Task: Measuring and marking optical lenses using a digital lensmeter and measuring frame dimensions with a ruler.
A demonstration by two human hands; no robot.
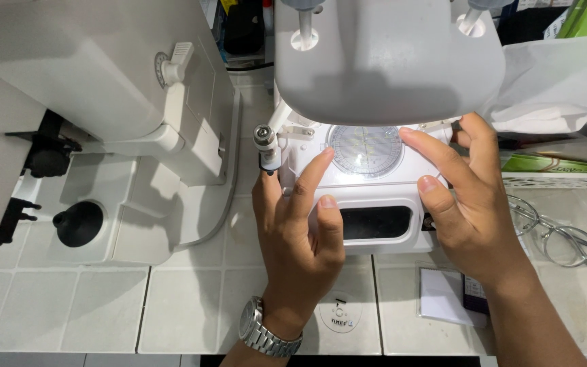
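Two hands: both rest on the white lens-centering device [375,204], the landmark for every place below
Far left of the device: a larger white machine [103,88] with a round dial [163,68], and a black knob [78,223] on its base plate
Left edge of the device: a small metal-tipped knob [265,139] sticks out
Left hand [300,231]: wears a metal wristwatch [266,333]; index finger stretches up to touch the left rim of the lit round lens plate [365,151], thumb lies on the front panel beside the dark window [376,222], fingers loosely spread
Lens plate: on top of the device, under its overhanging head [385,61], between the two hands
Right hand [470,211]: index fingertip touches the plate's right rim, thumb presses the front panel, fingers spread, nothing gripped
In front of the device: a round sticker [340,314] and a small white card [443,295] on the tiled counter [171,306]
Right of the device: clear-framed spectacles [555,234], lying apart from it
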